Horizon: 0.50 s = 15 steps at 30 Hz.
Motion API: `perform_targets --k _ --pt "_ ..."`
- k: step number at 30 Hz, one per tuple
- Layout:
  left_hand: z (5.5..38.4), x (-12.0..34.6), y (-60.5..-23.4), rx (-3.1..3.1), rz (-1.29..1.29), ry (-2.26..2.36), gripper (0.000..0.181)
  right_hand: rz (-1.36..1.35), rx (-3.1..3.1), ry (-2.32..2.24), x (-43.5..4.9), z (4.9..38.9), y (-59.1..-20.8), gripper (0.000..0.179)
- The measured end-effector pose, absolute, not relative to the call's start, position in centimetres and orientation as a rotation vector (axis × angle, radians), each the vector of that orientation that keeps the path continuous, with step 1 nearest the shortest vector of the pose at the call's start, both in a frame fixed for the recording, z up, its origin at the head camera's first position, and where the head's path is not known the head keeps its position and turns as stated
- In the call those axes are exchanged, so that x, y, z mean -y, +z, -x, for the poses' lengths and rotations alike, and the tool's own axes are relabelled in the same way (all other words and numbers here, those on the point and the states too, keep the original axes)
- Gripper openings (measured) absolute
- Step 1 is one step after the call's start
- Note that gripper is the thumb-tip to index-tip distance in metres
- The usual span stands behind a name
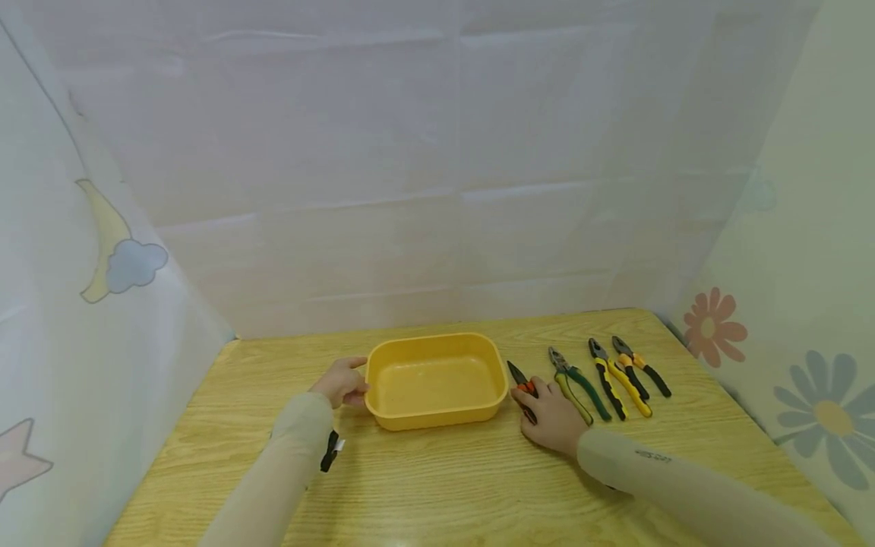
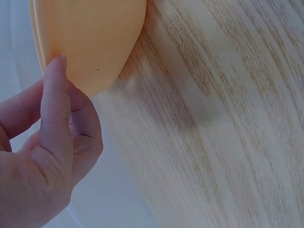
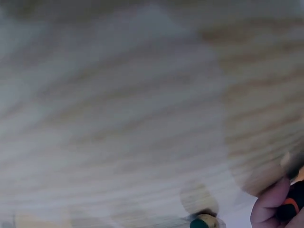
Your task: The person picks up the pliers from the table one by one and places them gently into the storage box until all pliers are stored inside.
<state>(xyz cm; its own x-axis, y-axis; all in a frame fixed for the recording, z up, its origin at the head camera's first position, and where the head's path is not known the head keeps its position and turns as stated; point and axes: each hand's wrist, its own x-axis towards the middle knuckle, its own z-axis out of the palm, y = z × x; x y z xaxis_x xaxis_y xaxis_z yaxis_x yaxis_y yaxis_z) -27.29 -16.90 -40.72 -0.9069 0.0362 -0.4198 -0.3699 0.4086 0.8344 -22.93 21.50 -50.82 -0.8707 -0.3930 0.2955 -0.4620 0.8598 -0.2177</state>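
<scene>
Pinching the basin (image 1: 437, 384) with my left grip (image 1: 342, 382), I clasp red-handled pliers (image 1: 517, 374) beside it in my right grip (image 1: 554, 418), best lifted level.

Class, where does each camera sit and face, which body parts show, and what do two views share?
Head: on the head, facing forward and down at table, tray and pliers; left grip, right grip and sleeves show.
Left wrist: on that wrist, facing tray and table; left grip shows.
Right wrist: on that wrist, facing blurred table; part of right grip shows.
Head and left wrist share the left grip at the tray's rim.
</scene>
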Motion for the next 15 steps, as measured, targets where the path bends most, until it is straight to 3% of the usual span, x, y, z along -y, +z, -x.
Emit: perform_targets --k 15 --pt "27.3 16.8 -40.6 -2.303 0.28 1.491 0.064 -0.571 2.838 0.528 -22.3 21.6 -47.9 0.045"
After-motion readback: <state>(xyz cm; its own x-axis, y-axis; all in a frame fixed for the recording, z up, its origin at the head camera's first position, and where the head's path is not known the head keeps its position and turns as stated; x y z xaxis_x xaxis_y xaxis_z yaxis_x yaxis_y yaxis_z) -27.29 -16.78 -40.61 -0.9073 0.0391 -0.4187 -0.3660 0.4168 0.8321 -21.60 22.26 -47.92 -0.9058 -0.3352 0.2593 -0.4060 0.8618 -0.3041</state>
